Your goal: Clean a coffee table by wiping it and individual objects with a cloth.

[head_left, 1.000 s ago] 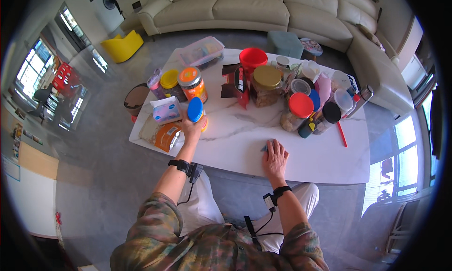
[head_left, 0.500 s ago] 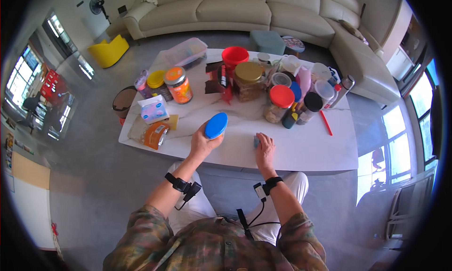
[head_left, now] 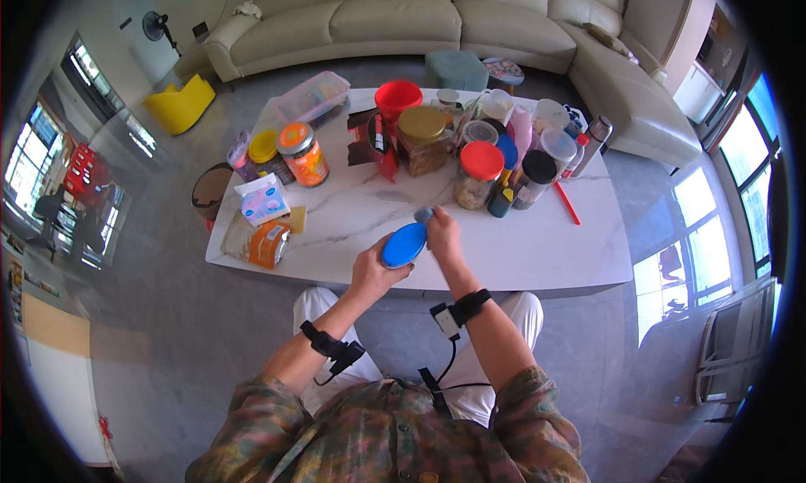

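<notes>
My left hand [head_left: 370, 276] is wrapped around a container with an oval-looking blue lid [head_left: 405, 246], held above the near edge of the table, lid facing up. Close beside it on the right, my right hand [head_left: 444, 236] pinches a small grey-blue thing [head_left: 424, 216], perhaps a cloth or sponge; its kind is too small to make out. That thing is just beyond the lid's far right rim. Most of the container's body is hidden beneath the lid and my fingers.
On the white marbled table [head_left: 537, 256], a red-lidded jar [head_left: 481, 165] stands among several jars and bottles. Further left are an orange jar [head_left: 304, 157], a tissue pack [head_left: 264, 200] and an orange packet [head_left: 269, 244]. A red stick [head_left: 567, 203] lies right. Beyond is a beige sofa [head_left: 395, 21].
My right hand has lifted the grey-blue thing from the tabletop and come left, up to the container. My left hand has shifted slightly right and nearer me with the container. The view has shifted a little.
</notes>
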`<state>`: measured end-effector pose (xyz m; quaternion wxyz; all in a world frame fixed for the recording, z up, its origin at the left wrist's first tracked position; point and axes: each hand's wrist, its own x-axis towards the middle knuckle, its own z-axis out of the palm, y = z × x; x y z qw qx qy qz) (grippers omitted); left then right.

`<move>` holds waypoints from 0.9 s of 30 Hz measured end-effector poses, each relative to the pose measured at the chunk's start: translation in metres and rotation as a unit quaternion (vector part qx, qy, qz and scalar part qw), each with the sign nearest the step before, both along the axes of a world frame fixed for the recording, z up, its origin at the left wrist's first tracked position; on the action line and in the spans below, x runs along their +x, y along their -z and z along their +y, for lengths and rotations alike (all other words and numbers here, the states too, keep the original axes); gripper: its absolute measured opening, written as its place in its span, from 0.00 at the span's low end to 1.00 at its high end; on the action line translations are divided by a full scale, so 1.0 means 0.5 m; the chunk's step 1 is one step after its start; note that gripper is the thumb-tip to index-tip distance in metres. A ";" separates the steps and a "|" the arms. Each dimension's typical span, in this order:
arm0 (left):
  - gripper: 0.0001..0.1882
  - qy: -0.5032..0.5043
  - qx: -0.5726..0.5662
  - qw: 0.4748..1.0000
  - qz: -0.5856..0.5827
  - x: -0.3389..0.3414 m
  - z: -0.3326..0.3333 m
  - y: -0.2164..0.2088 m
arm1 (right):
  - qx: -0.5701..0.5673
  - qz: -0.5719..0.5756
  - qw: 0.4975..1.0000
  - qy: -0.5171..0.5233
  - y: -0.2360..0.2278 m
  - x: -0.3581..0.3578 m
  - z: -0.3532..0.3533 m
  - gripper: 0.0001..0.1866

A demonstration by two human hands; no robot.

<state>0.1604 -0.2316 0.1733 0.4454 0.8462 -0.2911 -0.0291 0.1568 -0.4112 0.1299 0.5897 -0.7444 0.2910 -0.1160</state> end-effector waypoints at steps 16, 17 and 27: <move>0.21 0.022 -0.269 0.958 0.093 0.031 -0.025 0.009 | 0.579 -0.161 0.793 0.100 0.081 -0.070 0.116 0.22; 0.22 0.026 -0.255 0.961 0.107 0.046 -0.032 0.012 | 0.452 -0.150 0.878 0.045 0.115 -0.074 0.111 0.26; 0.27 -0.014 -0.234 0.969 0.071 0.191 -0.203 0.099 | -0.493 -0.094 0.861 -0.077 0.129 -0.118 0.028 0.11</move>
